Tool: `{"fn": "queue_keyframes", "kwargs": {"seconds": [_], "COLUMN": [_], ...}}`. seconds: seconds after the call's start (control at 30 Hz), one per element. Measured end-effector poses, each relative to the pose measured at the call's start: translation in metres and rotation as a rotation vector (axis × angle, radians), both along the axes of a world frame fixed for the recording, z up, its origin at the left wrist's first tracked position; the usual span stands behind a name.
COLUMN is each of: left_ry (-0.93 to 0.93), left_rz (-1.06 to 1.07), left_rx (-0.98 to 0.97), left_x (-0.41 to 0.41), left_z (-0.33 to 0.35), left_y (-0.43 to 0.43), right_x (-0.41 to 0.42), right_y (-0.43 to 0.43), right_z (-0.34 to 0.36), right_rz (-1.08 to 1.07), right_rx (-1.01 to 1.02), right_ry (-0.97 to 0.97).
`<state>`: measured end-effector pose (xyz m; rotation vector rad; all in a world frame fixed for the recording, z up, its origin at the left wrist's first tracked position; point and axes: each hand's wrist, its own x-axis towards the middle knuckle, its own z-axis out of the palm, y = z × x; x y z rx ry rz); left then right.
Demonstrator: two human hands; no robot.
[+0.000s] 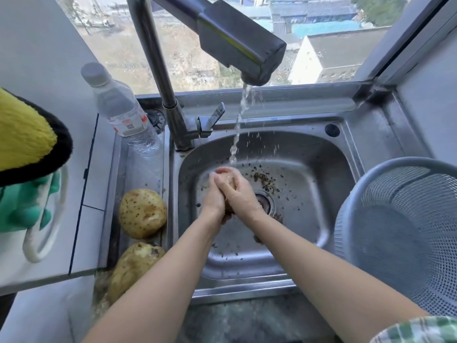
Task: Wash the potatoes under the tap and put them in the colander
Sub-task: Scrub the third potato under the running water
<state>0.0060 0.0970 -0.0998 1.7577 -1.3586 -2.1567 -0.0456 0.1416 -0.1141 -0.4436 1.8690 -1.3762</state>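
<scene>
Brown potato (228, 180), long axis toward the tap (247, 53), gripped between left hand (213, 196) and right hand (238, 193).

Shiny wet steel sink (309, 154), matt plastic mesh colander (405, 231), rough speckled potatoes (142, 213)

A stainless-steel sink unit (309, 112) with a rounded basin is carrying the items. On its flat left ledge, two brown, speckled, unwashed potatoes are lying one behind the other: the rounder far potato (142, 213) and the longer near potato (133, 267), close together. Farther back on the same ledge, a clear plastic water bottle with a grey cap (121, 110) is standing, just left of the steel tap base (184, 139). On the right rim, a grey plastic mesh colander (400, 231) is sitting. Dark dirt specks (262, 179) are lying scattered across the basin floor around the round drain (265, 201).
</scene>
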Motion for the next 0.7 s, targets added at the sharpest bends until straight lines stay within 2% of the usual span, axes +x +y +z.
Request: {"fn": "queue_keyframes", "kwargs": {"seconds": [0.07,0.17,0.2,0.3,0.43,0.5,0.63,0.7], "left_ry": [-0.047,-0.025,0.003,0.038,-0.098,-0.147,-0.045,-0.084], "left_rz": [-0.059,-0.173,-0.191,-0.136,-0.007,-0.071,-0.217,-0.238], "left_rx": [-0.047,-0.179,-0.198,-0.205,-0.207,-0.256,-0.398,-0.511], "left_x": [0.003,0.007,0.007,0.006,0.010,0.009,0.009,0.011], "left_z": [0.003,0.000,-0.001,0.003,0.005,0.002,0.003,0.005], "left_y": [-0.001,0.002,0.003,0.002,-0.009,-0.009,0.001,0.001], "right_x": [-0.005,-0.012,-0.012,-0.005,-0.006,-0.012,-0.015,-0.013], "right_y": [0.000,-0.010,-0.013,-0.012,-0.008,-0.009,-0.015,-0.015], "right_z": [-0.001,0.005,0.005,0.006,0.013,0.014,0.016,0.012], "right_rz": [-0.003,-0.248,-0.300,-0.204,0.006,-0.032,-0.277,-0.265], "right_rx": [-0.022,0.044,0.073,0.050,-0.051,-0.036,0.055,0.050], "right_ry": [-0.041,-0.300,-0.331,-0.243,-0.145,-0.146,-0.324,-0.297]}}
